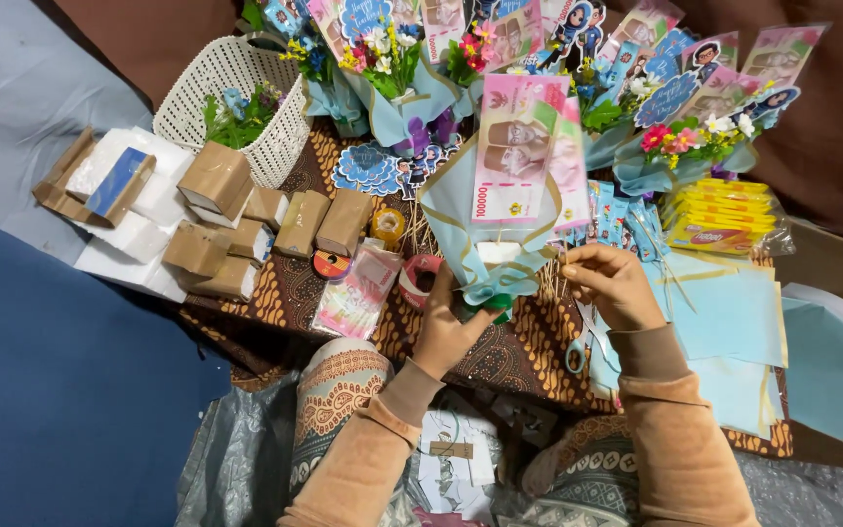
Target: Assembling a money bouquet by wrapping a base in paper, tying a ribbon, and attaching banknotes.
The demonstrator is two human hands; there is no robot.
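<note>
From the head camera I look down on a low table [343, 293] draped in a brown batik cloth, crowded with craft stock. The left hand [446, 327] is clamped around the gathered base of a pale blue paper bouquet [500, 210], its grip closed tight on the stem end so the cone stands upright and the pink banknotes [519, 146] fanned inside face the camera. The right hand [612, 283] sits just right of the wrap, fingertips pinched together on something thin, a stick or a strip, which I cannot make out; holding it that close lets it meet the wrap's edge. The bouquet is at the centre of the table, near the body, where both hands reach it without stretching. Finished bouquets [685, 127] with flowers and paper cut-outs stand along the far edge, out of the working area. Blue paper sheets [734, 312] lie stacked at the right, beside the right hand. Scissors [578, 353] lie under that wrist. Brown-wrapped blocks [217, 181] and white foam pieces [163, 200] rest at the left beside a white basket [236, 73] holding greenery. A tape roll [387, 224] lies left of the bouquet.
</note>
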